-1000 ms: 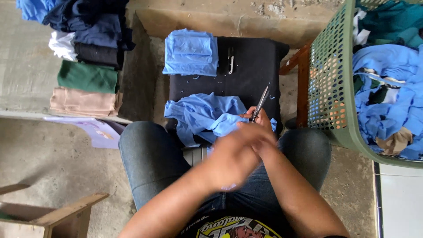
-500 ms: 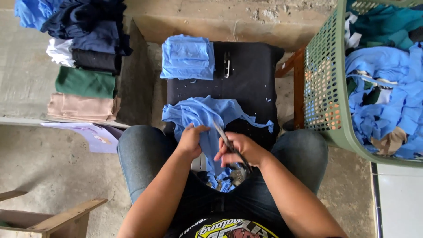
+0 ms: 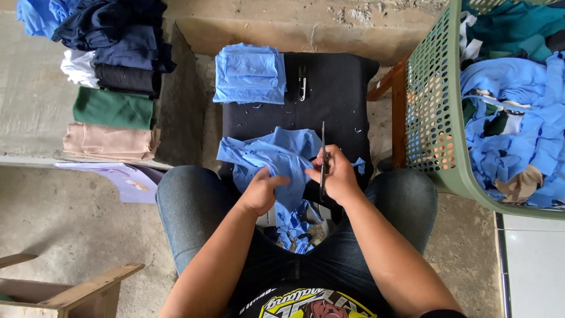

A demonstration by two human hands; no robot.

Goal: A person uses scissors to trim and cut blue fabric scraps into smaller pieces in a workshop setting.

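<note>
A light blue garment (image 3: 276, 156) lies bunched on the near edge of a black padded stool (image 3: 332, 94) and hangs down between my knees. My left hand (image 3: 262, 189) pinches a fold of it. My right hand (image 3: 336, 174) grips a pair of scissors (image 3: 323, 150), blade pointing away from me, right beside the cloth. A folded stack of the same blue cloth (image 3: 250, 73) rests at the stool's far left corner, with a small metal snipper (image 3: 302, 82) next to it.
A green plastic laundry basket (image 3: 432, 118) full of blue and teal cloth stands on the right on a wooden frame. Folded garments in several colours (image 3: 112, 76) are stacked at the left. A wooden frame (image 3: 65, 285) sits at bottom left on the concrete floor.
My hands have parted: the left now grips the blue cloth's fold and the right has swung the scissors upright. The garment has been spread and shifted on the stool.
</note>
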